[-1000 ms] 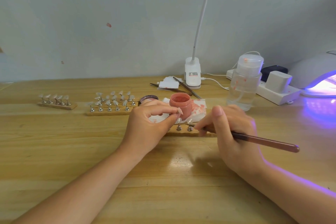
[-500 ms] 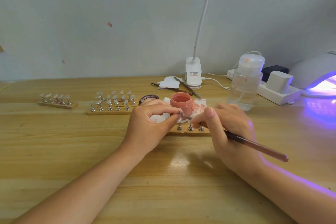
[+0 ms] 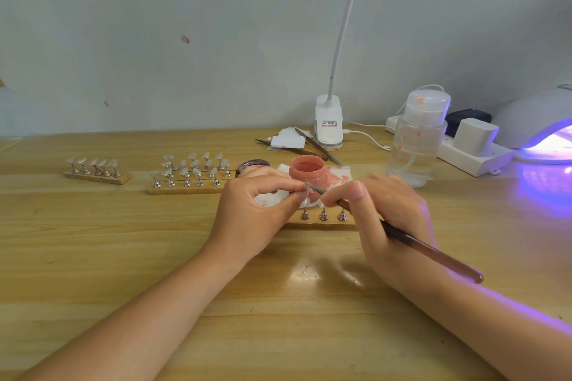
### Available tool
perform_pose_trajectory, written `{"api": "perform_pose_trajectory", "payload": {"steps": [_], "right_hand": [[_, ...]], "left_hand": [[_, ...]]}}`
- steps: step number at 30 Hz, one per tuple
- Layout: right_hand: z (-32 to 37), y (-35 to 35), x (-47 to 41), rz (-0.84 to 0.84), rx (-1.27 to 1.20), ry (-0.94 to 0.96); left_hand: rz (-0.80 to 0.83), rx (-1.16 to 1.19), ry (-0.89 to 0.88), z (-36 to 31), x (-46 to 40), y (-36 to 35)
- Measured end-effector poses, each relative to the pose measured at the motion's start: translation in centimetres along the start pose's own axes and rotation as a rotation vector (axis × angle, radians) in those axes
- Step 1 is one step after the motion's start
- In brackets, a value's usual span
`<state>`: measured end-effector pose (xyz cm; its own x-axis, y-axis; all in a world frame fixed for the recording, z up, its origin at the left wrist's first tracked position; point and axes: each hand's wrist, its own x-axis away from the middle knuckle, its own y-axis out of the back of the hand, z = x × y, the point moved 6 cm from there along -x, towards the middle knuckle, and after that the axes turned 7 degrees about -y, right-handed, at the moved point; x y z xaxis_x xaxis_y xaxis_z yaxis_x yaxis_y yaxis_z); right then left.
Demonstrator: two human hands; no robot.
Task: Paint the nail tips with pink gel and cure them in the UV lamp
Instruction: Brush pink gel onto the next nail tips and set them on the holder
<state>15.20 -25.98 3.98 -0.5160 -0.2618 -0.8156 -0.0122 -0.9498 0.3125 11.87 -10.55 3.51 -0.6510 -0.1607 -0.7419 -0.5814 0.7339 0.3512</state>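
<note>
A small clear nail tip (image 3: 307, 189) is pinched in the left hand (image 3: 253, 210) just before the open pink gel jar (image 3: 308, 175). The right hand (image 3: 383, 219) grips a slim brown brush (image 3: 427, 249), bristles touching the tip. The glowing white UV lamp (image 3: 538, 130) sits far right on the wooden tabletop (image 3: 123, 257), the clear plastic pump bottle (image 3: 418, 139) between.

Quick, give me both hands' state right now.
Left hand: pinching a nail tip between thumb and forefinger.
Right hand: gripping the brush, bristle end at that tip.

Single head-worn wide view, facing forward and down, close over the wooden table (image 3: 93, 257)
</note>
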Motion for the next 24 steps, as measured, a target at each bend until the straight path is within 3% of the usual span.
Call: {"api": "perform_pose_trajectory", "payload": {"steps": [8,24], "right_hand": [[-0.2,0.9,0.1,-0.024,-0.134,-0.089],[0.2,-0.3,0.1,0.117,-0.045,-0.061]], "left_hand": [[-0.009,0.042,0.114,0.3,0.1,0.1],[-0.042,0.061,0.124,0.4,0.1,0.3]]}}
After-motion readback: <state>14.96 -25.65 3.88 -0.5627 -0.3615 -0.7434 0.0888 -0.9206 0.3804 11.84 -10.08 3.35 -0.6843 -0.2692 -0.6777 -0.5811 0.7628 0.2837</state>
